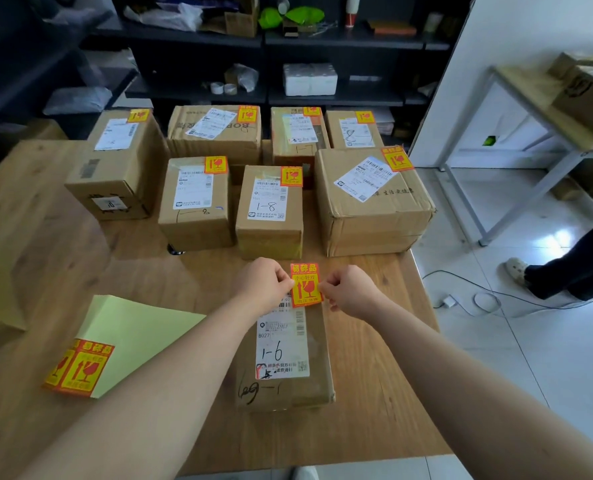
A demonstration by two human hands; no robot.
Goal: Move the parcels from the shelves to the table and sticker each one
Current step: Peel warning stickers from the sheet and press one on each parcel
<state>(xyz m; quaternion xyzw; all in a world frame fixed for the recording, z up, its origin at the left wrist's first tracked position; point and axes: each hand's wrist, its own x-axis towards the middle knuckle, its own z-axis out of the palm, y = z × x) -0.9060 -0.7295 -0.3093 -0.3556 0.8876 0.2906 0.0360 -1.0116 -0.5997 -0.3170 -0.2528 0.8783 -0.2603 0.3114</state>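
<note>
– Wooden counter [374, 393], near edge: what lies there?
– One parcel [317, 344], marked 1-6; sticker sheet [80, 368] to its left.
– And each grip?
– Left grip [262, 284] and right grip [348, 292] pinch a red-yellow sticker [306, 285] by its side edges, over the parcel's far end. Stickered parcels [269, 216] stand beyond.

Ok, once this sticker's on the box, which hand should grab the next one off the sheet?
Left hand, probably. The sticker sheet lies left of the box, beside that forearm; the right hand would have to cross over the box. Both now pinch the sticker.
</note>
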